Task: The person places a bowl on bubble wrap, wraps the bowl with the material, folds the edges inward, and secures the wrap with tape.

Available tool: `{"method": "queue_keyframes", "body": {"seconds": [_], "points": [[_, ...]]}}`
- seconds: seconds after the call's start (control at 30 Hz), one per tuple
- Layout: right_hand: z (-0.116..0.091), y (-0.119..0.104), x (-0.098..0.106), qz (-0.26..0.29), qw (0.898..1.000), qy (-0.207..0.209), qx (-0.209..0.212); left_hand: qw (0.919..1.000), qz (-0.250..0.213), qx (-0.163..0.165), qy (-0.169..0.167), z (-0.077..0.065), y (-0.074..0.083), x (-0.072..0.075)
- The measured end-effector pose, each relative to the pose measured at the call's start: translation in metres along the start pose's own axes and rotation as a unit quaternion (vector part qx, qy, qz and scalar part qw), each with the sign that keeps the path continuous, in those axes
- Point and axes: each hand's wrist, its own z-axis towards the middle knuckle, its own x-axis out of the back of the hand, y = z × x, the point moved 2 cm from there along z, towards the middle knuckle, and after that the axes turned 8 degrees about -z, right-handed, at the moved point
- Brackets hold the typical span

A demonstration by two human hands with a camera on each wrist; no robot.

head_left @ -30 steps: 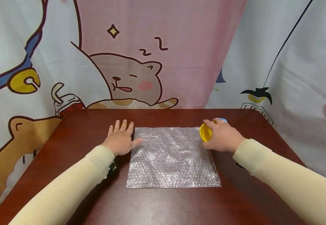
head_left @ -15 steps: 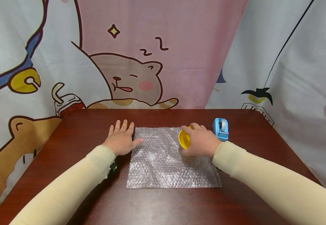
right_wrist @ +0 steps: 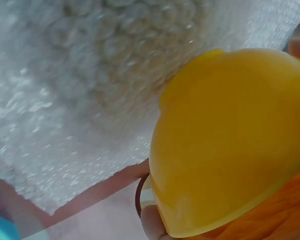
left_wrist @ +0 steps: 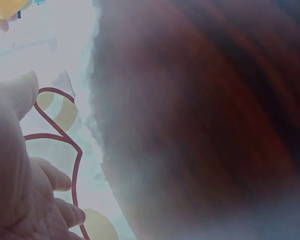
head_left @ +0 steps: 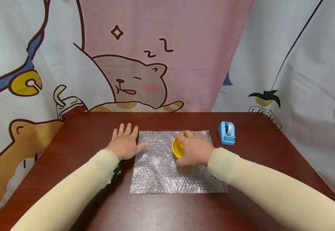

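Note:
A yellow bowl [head_left: 178, 149] is tipped on its side over the bubble wrap [head_left: 155, 170], its mouth turned to the left. My right hand [head_left: 195, 149] grips it, thumb and fingers at opposite sides of the rim. In the right wrist view the rounded outside of the bowl [right_wrist: 235, 140] faces the camera, with a fingertip [right_wrist: 154, 222] at its rim. Whether the bowl touches the wrap I cannot tell. My left hand [head_left: 124, 146] lies flat and spread at the wrap's left edge, thumb reaching over it. The left wrist view is washed out.
A light blue tape dispenser [head_left: 227, 134] stands on the brown table [head_left: 167, 211], right of the wrap's far corner. A cartoon-printed curtain [head_left: 199, 64] hangs behind the table and along its sides.
My right hand has carried the yellow bowl leftward from the wrap's right edge to above its middle. The tape dispenser behind it came into full view. My left hand stayed put.

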Motion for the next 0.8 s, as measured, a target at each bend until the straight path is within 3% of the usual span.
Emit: {"method": "queue_keyframes", "body": {"seconds": [0.4, 0.8], "points": [[0.005, -0.022, 0.002, -0.005, 1.0, -0.01, 0.012, 1.0, 0.002, 0.004, 0.007, 0.0, 0.0, 0.0], [0.009, -0.03, -0.003, -0.006, 0.999, -0.007, 0.038, 1.0, 0.005, 0.003, 0.008, 0.0, 0.001, -0.001]]}}
